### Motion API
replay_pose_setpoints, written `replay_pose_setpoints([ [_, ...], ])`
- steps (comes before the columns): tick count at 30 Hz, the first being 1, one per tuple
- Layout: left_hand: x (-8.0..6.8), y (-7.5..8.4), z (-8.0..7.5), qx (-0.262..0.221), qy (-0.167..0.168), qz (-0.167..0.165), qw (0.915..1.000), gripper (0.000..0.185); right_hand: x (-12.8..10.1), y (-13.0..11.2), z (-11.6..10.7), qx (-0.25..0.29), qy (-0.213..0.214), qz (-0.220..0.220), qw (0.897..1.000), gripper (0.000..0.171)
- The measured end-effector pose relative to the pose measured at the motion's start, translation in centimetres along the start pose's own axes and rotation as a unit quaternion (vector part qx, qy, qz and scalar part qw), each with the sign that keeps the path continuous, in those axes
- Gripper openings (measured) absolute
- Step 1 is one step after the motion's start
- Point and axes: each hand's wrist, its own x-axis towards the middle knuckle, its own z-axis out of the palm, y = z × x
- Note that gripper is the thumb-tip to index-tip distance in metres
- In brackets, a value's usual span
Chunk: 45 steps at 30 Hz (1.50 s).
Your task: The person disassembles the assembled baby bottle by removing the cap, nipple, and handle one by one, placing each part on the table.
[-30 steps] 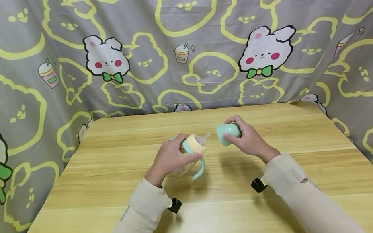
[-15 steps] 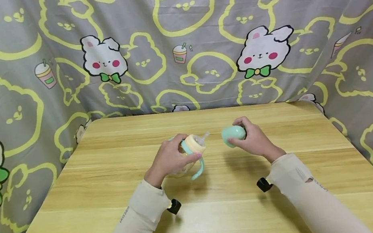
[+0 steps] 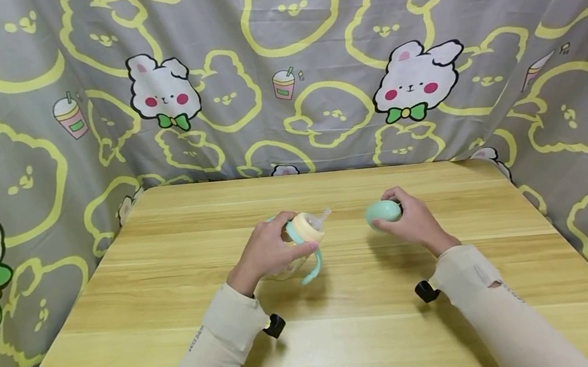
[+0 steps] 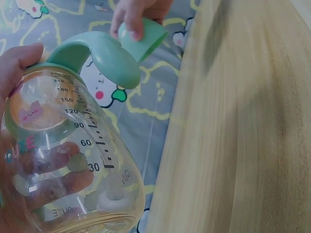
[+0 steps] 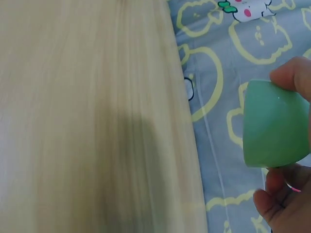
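In the head view, the left hand (image 3: 271, 248) is curled round a baby bottle (image 3: 308, 227) in the middle of the frame, tilted so that its cream collar and clear straw (image 3: 325, 215) point to the upper right. A mint handle (image 3: 318, 264) curves below it. To the right, the right hand (image 3: 415, 220) grips a mint cap (image 3: 384, 213) above the tabletop (image 3: 353, 341). The hands are apart, with a gap between straw and cap, and a patterned curtain (image 3: 222, 21) fills the upper frame. The step in hand looks like holding the uncapped bottle and its cap apart; the next move probably calls for a steady left grip and care around the exposed straw

In the left wrist view, the bottle fills the lower left, its measuring marks facing the camera; whether its base touches the tabletop, I cannot tell. At top centre, the cap's open rim faces the lower right

In the right wrist view, the cap sits at the right edge, pinched from above and below
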Motion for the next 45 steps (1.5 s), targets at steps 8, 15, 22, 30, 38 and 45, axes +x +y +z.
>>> replay_pose_setpoints([
  [8,-0.1,0.1,0.0,0.001,-0.001,0.005,1.0,0.06,-0.2,1.9,-0.4,-0.033,0.012,0.009,0.999,0.052],
  [15,0.0,0.1,0.1,0.007,-0.004,-0.002,1.0,0.061,-0.5,3.1,-0.8,-0.053,0.008,0.027,0.998,0.054],
  [22,-0.1,0.1,-0.1,0.005,-0.007,-0.01,0.9999,0.061,-0.8,4.5,-1.5,-0.064,0.009,0.037,0.997,0.055],
  [30,-0.1,0.0,0.0,0.003,-0.005,-0.008,1.0,0.06,-1.3,6.0,-2.0,-0.069,0.011,0.06,0.996,0.055],
  [38,-0.2,-0.1,0.1,0.002,-0.006,0.002,1.0,0.06,-1.7,7.5,-2.8,-0.076,0.014,0.071,0.994,0.057],
  [45,-0.3,-0.2,0.0,0.015,-0.001,0.005,0.9999,0.06,-2.2,8.4,-3.4,-0.091,0.018,0.085,0.992,0.057],
])
